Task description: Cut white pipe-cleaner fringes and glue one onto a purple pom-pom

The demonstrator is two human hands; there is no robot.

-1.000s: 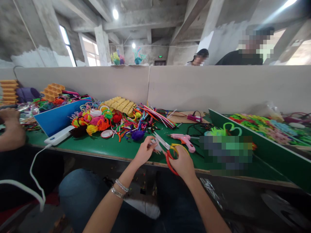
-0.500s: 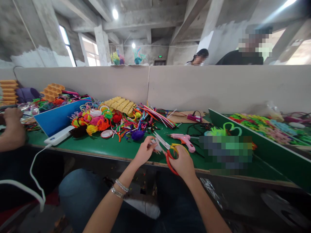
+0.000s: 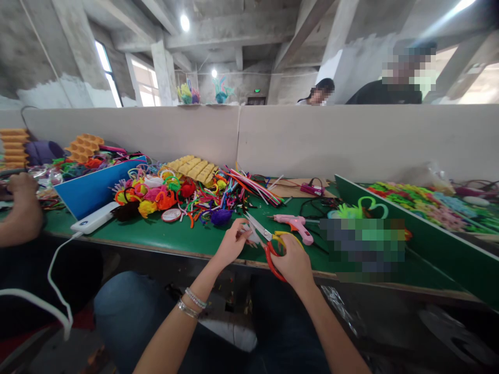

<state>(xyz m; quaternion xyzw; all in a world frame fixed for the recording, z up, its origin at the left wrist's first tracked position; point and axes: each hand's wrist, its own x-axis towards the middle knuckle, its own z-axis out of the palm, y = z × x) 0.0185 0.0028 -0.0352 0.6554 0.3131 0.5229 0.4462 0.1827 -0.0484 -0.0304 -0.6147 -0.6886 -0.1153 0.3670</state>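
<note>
My left hand (image 3: 233, 243) pinches a small whitish piece (image 3: 254, 235), thin and pale, whose exact kind I cannot make out. In my right hand (image 3: 293, 259) is a pair of scissors (image 3: 263, 228) with one red and one yellow handle loop. The blades are spread and point up and left, right beside the whitish piece; whether they touch it is unclear. Both hands are over the front edge of the green table (image 3: 156, 236). A pink glue gun (image 3: 298, 226) lies just beyond my right hand, and a purple pompom-like ball (image 3: 221, 217) beyond my left.
Colourful fuzzy pieces (image 3: 156, 195) and pipe cleaners (image 3: 259, 187) are heaped behind my hands, with a yellow egg-carton-like tray (image 3: 193, 169). A blue divider (image 3: 101, 187) and white power bank (image 3: 95, 218) stand left, a green divider (image 3: 409, 223) right. A co-worker's hand (image 3: 24, 189) is far left.
My hands, the scissors and the whitish piece stay almost exactly where they were. At the far left, the co-worker's hand has shifted slightly.
</note>
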